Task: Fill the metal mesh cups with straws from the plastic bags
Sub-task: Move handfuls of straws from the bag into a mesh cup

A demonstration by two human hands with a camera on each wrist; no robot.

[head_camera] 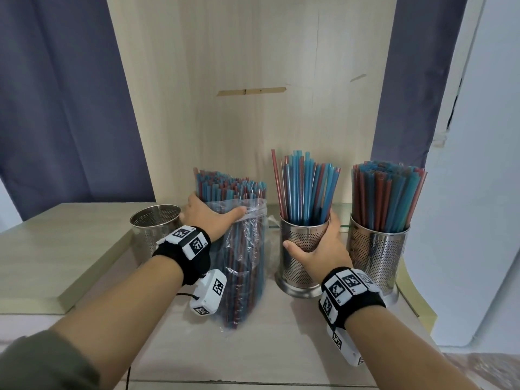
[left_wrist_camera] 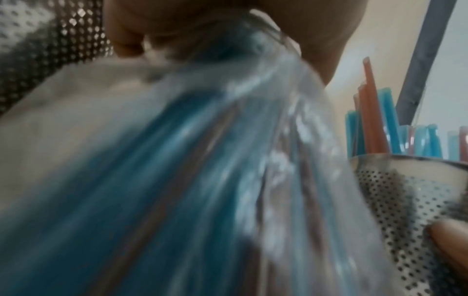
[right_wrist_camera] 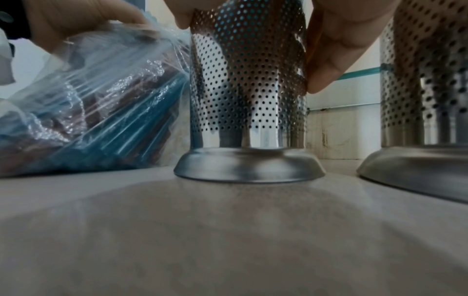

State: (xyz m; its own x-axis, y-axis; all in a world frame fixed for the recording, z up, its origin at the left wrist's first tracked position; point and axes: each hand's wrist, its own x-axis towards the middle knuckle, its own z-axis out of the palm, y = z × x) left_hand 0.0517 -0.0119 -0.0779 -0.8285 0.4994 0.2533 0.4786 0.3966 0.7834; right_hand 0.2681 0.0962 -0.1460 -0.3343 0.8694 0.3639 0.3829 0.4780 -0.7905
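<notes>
Left hand (head_camera: 209, 218) fingers curled round plastic bag (head_camera: 242, 266) neck, straws (head_camera: 225, 187) poking out; right hand (head_camera: 320, 249) at 3 o'clock, thumb and fingers spread round middle mesh cup (head_camera: 295, 249).

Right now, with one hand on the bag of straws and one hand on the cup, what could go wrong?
1. The plastic bag leans, open at the top, held up only by the left hand; if the hand slips, straws could spill out.
2. The middle cup in the right hand stands close to the full cup; sliding it might bump that one.
3. The empty cup sits right behind the left wrist, so an arm swing could knock it.
</notes>
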